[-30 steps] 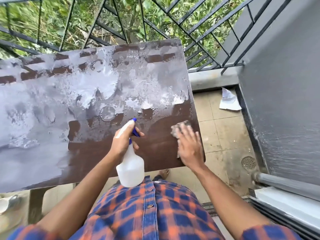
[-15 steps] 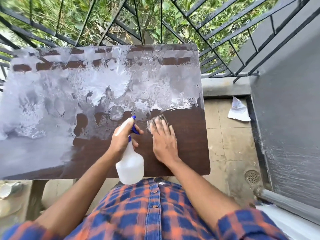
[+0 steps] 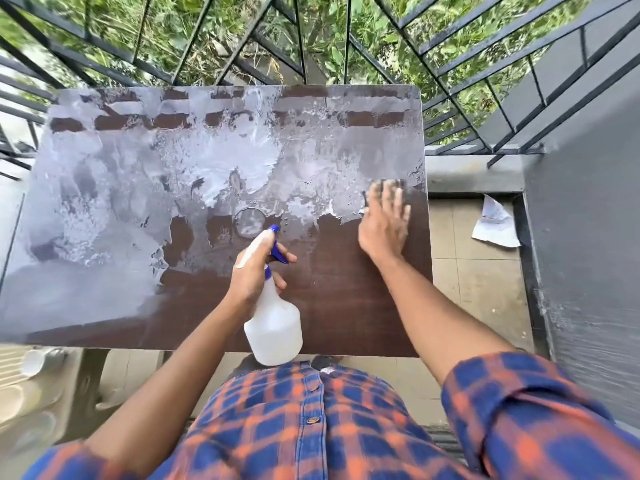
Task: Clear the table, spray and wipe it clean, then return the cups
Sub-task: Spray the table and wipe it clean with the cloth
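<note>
Balcony: tiled floor (image 3: 474,289) fenced by a black railing (image 3: 460,109) from 9 to 2 o'clock, greenery behind it, a grey wall (image 3: 588,220) at 3 o'clock.
Table: brown top (image 3: 346,306) fills the middle; whitish wet film covers the far and left parts, while a dark wiped patch lies at the near right. No cups stand on it.
Risk, film: much residue remains from 9 to 1 o'clock; a small rag may, I judge, only smear it and leave streaks.
Risk, edge: wiping runs close to the 3 o'clock edge, so a long stroke could slip off and push liquid onto the tiles, making them slick.
Spray bottle: white bottle (image 3: 273,327) hangs over the near edge at 6 o'clock, nozzle toward 12; a careless squeeze would re-wet the wiped patch, and a loosened grasp would drop it.
Left hand: (image 3: 254,271) wrapped around the bottle neck, one finger on the blue trigger.
Right hand: (image 3: 384,220) at 2 o'clock, fingers spread and pressed flat on a grey rag (image 3: 389,183), mostly hidden beneath.
Paper: crumpled sheet (image 3: 495,223) on the floor at 3 o'clock, clear of the wiping.
Cup: pale blurred one (image 3: 36,362) seems to sit low at 8 o'clock, off the table.
</note>
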The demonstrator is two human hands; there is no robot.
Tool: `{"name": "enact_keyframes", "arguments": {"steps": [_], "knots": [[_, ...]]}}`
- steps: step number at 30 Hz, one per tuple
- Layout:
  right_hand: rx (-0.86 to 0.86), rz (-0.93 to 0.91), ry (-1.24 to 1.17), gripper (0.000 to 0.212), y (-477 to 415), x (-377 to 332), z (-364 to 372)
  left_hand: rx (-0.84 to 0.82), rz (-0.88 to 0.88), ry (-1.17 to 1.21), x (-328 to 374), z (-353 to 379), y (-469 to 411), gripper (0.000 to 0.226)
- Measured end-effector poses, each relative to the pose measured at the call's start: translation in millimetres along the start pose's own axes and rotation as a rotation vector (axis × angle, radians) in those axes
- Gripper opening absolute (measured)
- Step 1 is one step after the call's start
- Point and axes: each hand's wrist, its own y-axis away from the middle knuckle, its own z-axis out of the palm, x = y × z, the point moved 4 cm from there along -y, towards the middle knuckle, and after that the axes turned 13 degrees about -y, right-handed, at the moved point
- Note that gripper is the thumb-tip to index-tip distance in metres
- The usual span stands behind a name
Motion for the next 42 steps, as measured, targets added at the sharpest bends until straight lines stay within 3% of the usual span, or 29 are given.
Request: {"name": "enact_keyframes", "arguments": {"steps": [4,8,14,17,20,25,29,31,36,40,42], "knots": [[-0.208,-0.273,-0.042,0.059,57.0,-58.0,39.1,0.012,0.003,0.009,-5.1,-8.0,-3.5,0.046],[-0.253,-0.437,0.01,0.059,120.4,-18.8,35.6,0.044,-0.008,0.031,-11.0,-19.9,-5.6,0.045],[-0.033,-0.049,0.017,0.056,59.2,83.3,-28.8,0.084,-0.04,0.057,-23.0,-44.6,-6.1,0.041],[0.031,0.009,0.069,0.056,13.6,69.7,-36.9,0.094,-0.054,0.064,-24.3,-55.6,-3.1,0.042],[0.016,0.031,0.092,0.058,-12.7,12.0,-14.0,0.119,-0.065,0.085,-24.9,-70.1,-0.7,0.043],[-0.141,-0.283,0.083,0.062,49.9,-107.6,67.8,0.114,-0.062,0.106,-28.7,-96.8,-4.2,0.042],[-0.259,-0.515,0.07,0.059,137.5,-103.6,89.7,0.112,-0.033,0.08,-30.8,-118.4,-12.8,0.043],[-0.204,-0.436,0.077,0.057,143.2,-62.6,70.6,0.102,-0.028,0.051,-31.5,-127.5,-16.2,0.045],[0.078,0.056,0.067,0.058,87.9,35.9,3.0,0.049,0.0,0.028,-29.0,-142.9,-23.4,0.044],[0.236,0.301,0.045,0.061,73.3,-6.9,23.4,0.009,0.035,0.006,-26.5,-151.8,-28.4,0.044],[0.189,0.229,0.038,0.057,85.3,-62.6,56.8,-0.008,0.038,0.005,-26.6,-155.9,-30.9,0.045]]}}
